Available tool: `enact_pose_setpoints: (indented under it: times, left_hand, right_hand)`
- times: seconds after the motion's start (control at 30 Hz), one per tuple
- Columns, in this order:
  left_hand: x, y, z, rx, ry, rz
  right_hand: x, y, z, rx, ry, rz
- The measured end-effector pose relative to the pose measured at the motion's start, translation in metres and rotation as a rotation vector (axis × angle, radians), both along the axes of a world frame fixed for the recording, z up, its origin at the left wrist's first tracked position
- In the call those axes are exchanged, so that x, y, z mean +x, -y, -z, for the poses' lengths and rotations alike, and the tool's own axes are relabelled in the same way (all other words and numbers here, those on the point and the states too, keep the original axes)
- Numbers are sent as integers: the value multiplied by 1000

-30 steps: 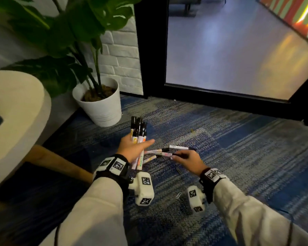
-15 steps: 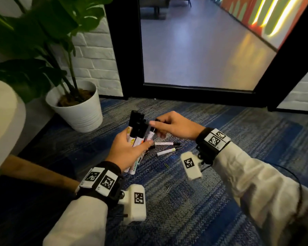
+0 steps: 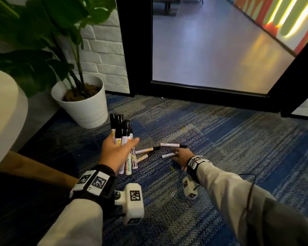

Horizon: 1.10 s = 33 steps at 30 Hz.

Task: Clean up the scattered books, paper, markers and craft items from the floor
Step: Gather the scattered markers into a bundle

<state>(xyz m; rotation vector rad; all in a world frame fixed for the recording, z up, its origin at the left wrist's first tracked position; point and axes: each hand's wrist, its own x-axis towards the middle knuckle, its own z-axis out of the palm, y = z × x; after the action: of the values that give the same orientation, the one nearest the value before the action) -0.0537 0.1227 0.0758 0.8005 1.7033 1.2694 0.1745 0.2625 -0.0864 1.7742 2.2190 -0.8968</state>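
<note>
Just the one view here, worn on the head and tipped forward and down, so both pale sleeves [image 3: 75, 224] climb in from the bottom edge. The left hand [image 3: 116, 153], with its fistful of black-capped white markers [image 3: 122, 132], lands near mid-frame, and the right hand [image 3: 182, 156] is low beside it over the blue-grey woven carpet [image 3: 220, 157]. It sits close on the hands, while the wide lens reaches out to the white ribbed plant pot [image 3: 85, 110] at left and the black-framed glass door [image 3: 212, 95] across the top, its right post leaning.
</note>
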Motion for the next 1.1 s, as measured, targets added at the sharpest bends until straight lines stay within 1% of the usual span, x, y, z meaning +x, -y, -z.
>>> enact_pose_setpoints:
  times: [0.07,0.23,0.3,0.33,0.37,0.4,0.47,0.5,0.53,0.6,0.67,0.77,0.87,0.97,1.03,1.1]
  left_hand:
    - [-1,0,1,4,26,9]
    - [-4,4,5,-17,78,4]
    - [-5,4,6,-33,89,6]
    - [-5,4,7,-40,99,10]
    - [-5,5,6,-47,112,13]
    - [-5,4,6,-51,116,17]
    - [-4,4,6,-56,139,20]
    - [-3,5,5,-55,161,16]
    - [-1,6,3,-48,182,11]
    - [1,7,0,-33,202,-20]
    - [0,7,-3,-11,179,-61]
    - [-3,5,-5,1,154,-148]
    - [-5,7,-3,-22,95,-161]
    - [-11,12,0,-34,39,-224]
    - [-18,15,1,-2,35,-296]
    - [-24,18,2,30,40,-344]
  right_hand:
    - [-1,5,10,5,-81,86]
    - [5,16,25,130,-150,283]
    - [3,24,24,193,-237,366]
    - [-2,29,19,214,-319,386]
    - [-10,36,11,195,-442,384]
    - [-20,44,-2,128,-616,366]
    - [-40,61,-34,-98,-1001,305]
    - [-49,68,-49,-181,-1133,276]
    - [-57,73,-63,-223,-1229,248]
    - [-70,83,-81,-237,-1350,187]
    - [-78,91,-90,-206,-1391,172]
    - [-85,99,-94,-187,-1396,172]
    - [-93,105,-92,-196,-1405,149]
    - [-100,104,-85,-285,-1414,118]
    - [-100,91,-73,-355,-1323,127]
    - [-100,73,-52,-396,-1128,186]
